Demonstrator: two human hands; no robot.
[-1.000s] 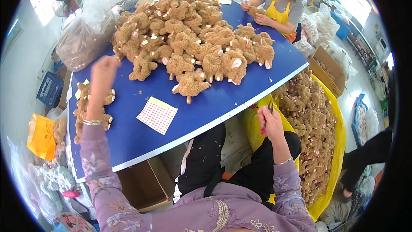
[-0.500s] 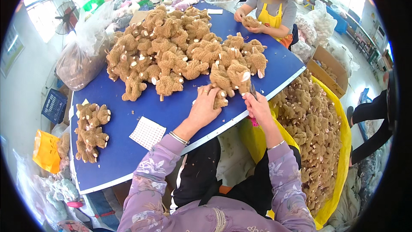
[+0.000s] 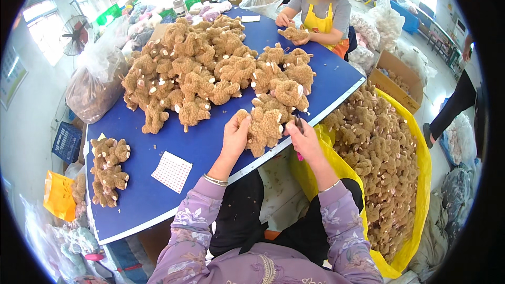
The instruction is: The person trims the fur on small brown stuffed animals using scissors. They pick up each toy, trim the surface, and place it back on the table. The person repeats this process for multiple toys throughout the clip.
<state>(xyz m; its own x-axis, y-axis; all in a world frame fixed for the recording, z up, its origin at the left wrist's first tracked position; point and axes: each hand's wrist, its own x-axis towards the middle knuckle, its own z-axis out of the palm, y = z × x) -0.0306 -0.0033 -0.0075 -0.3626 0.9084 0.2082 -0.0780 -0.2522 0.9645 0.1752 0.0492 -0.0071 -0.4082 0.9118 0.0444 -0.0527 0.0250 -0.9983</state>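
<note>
A brown plush toy in hand at a blue table's near edge
The left hand grips one side; the right hand, wrapped around a dark-tipped tool, is just by the other, touching or not I can't tell from here. Matching toys are heaped beyond, a smaller cluster lies off left past a white sheet, and across the table a co-worker in a yellow apron holds another toy.

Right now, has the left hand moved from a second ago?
Yes, rightward: the left hand was left of the white sheet on the table and is now right of it, holding a plush toy.
</note>
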